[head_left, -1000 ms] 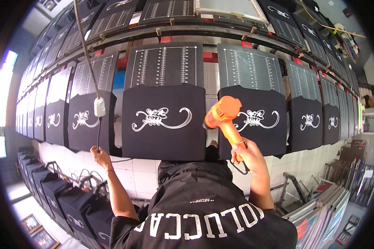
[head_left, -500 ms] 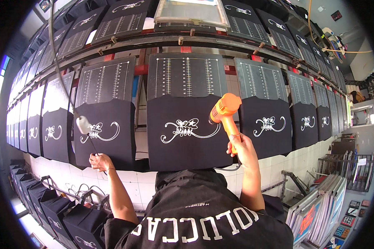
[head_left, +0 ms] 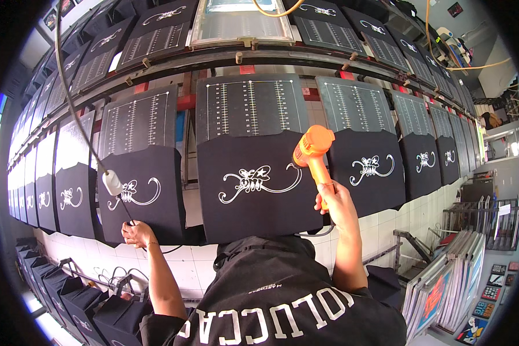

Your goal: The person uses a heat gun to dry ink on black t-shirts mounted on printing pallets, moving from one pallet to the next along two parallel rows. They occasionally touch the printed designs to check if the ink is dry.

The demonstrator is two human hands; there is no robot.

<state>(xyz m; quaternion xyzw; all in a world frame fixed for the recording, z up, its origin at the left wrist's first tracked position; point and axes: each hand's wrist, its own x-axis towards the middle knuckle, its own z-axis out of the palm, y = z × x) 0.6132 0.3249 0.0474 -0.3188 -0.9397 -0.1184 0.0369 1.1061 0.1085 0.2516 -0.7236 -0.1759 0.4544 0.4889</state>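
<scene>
Right grip (head_left: pixel 340 206) closed firmly round the orange heat gun's (head_left: pixel 316 151) handle, nozzle up by the right tip of the white print (head_left: pixel 251 183) on the middle black shirt (head_left: pixel 259 219); left grip (head_left: pixel 138 234) curled shut on the dark cord (head_left: pixel 125 210), just below a white connector (head_left: pixel 113 183); printed shirts on either side (head_left: pixel 367 193).

Smooth plastic heat gun (head_left: pixel 315 149), matt cloth shirt (head_left: pixel 254 220)
</scene>
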